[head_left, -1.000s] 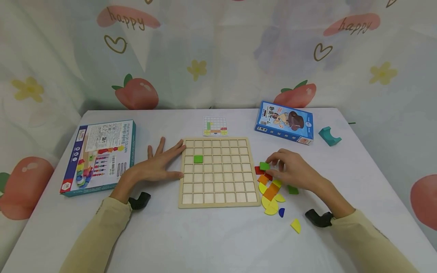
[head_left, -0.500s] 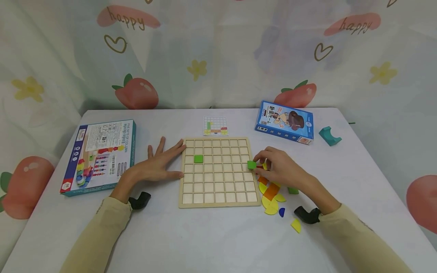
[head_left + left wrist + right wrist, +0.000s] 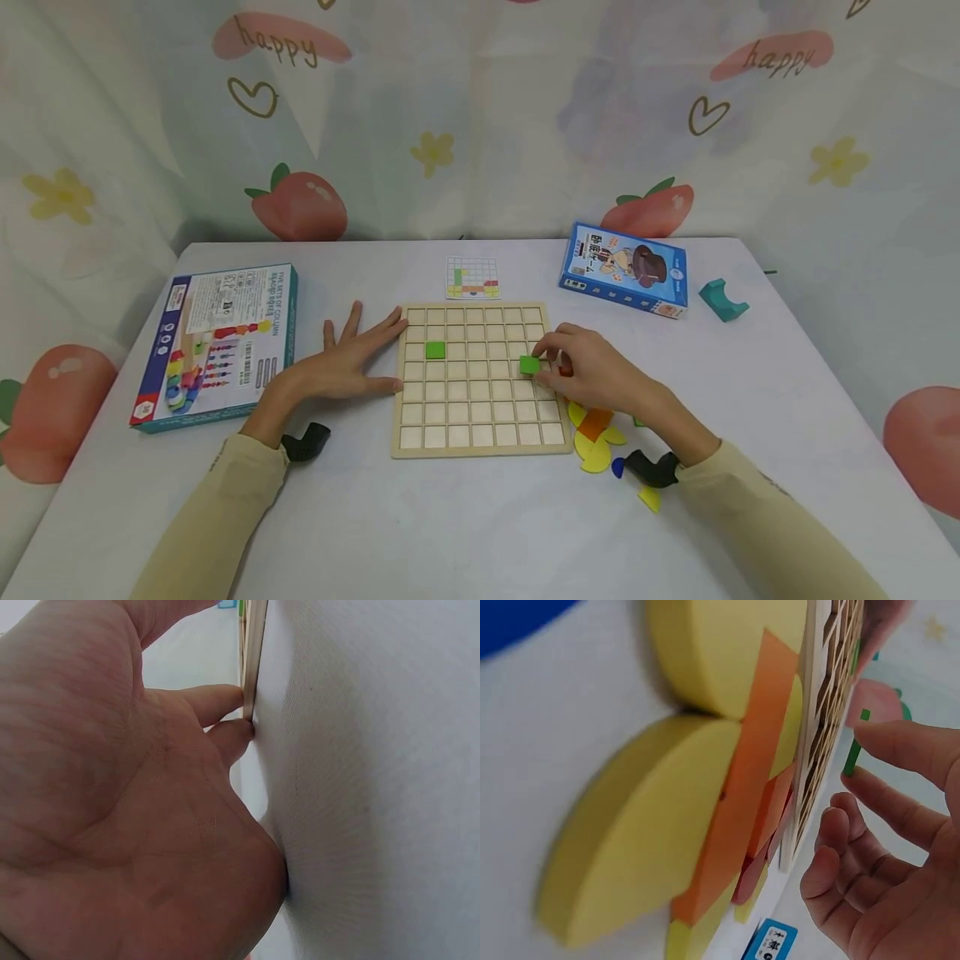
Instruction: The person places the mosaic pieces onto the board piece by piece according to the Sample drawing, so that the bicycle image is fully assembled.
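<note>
A wooden grid board (image 3: 480,454) lies flat on the white table, with one green square tile (image 3: 435,350) in a cell at its upper left. Spread fingers of my left hand (image 3: 347,364) touch the board's left edge; the left wrist view shows the palm and fingertips against that edge. Between thumb and index finger, my right hand (image 3: 596,367) pinches another green square tile (image 3: 528,365) over the board's right side. In the right wrist view this green tile (image 3: 856,742) is seen edge-on, held apart from the board, with the other fingers loosely curled.
Right of the board lie loose yellow pieces (image 3: 596,456), an orange piece (image 3: 595,423) and a blue piece (image 3: 618,467), partly under the right arm. A pattern card (image 3: 472,277) lies behind the board. Boxes stand left (image 3: 217,346) and back right (image 3: 624,268), beside a teal block (image 3: 723,300).
My right hand has carried the pinched green tile leftward from the loose pieces to over the board's right columns. The left hand has stayed at the board's edge.
</note>
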The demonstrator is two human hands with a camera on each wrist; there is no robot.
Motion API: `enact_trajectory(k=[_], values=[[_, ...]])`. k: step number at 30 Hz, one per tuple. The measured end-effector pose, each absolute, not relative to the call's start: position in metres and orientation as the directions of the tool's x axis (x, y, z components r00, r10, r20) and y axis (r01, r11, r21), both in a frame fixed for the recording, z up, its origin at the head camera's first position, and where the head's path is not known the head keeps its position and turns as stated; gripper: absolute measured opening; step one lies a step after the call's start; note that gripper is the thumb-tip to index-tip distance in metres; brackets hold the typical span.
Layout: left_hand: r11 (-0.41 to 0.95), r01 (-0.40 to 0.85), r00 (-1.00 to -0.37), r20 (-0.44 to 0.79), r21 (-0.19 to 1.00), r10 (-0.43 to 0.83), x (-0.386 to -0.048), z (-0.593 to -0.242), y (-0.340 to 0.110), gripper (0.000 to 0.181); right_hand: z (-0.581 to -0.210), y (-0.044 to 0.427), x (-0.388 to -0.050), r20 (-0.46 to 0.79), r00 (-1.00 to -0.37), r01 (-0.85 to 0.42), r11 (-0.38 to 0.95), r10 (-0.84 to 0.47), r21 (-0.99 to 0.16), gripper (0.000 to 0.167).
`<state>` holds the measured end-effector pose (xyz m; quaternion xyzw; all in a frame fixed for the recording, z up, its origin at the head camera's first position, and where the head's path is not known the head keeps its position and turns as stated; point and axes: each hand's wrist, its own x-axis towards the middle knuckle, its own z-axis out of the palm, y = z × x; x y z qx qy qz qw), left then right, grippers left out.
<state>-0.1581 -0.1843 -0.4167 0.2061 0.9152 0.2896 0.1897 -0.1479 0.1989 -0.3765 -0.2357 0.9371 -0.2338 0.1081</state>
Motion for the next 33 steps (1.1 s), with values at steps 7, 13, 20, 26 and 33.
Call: enact_trajectory(k=[7,13,20,26,33], values=[[0.744,0.275,-0.843,-0.220,0.609,0.491,-0.157,-0.414,-0.184,0.097,-0.373,0.185,-0.150,-0.087,-0.854,-0.408,0.766,-0.512,-0.497,0.029],[0.753,0.268,-0.842,-0.234,0.600,0.486,-0.157,-0.414,-0.184,0.097,-0.373,0.173,-0.152,-0.090,-0.843,-0.422,0.757,-0.530,-0.499,0.028],[0.748,0.264,-0.842,-0.232,0.609,0.486,-0.157,-0.415,-0.184,0.097,-0.373,0.156,-0.152,-0.069,-0.827,-0.453,0.734,-0.558,-0.506,0.027],[0.751,0.264,-0.842,-0.234,0.606,0.485,-0.157,-0.415,-0.184,0.097,-0.374,0.140,-0.152,-0.075,-0.817,-0.464,0.729,-0.572,-0.504,0.027],[0.745,0.267,-0.842,-0.228,0.611,0.488,-0.157,-0.415,-0.183,0.097,-0.377,0.124,-0.149,-0.050,-0.808,-0.484,0.710,-0.587,-0.511,0.026]])
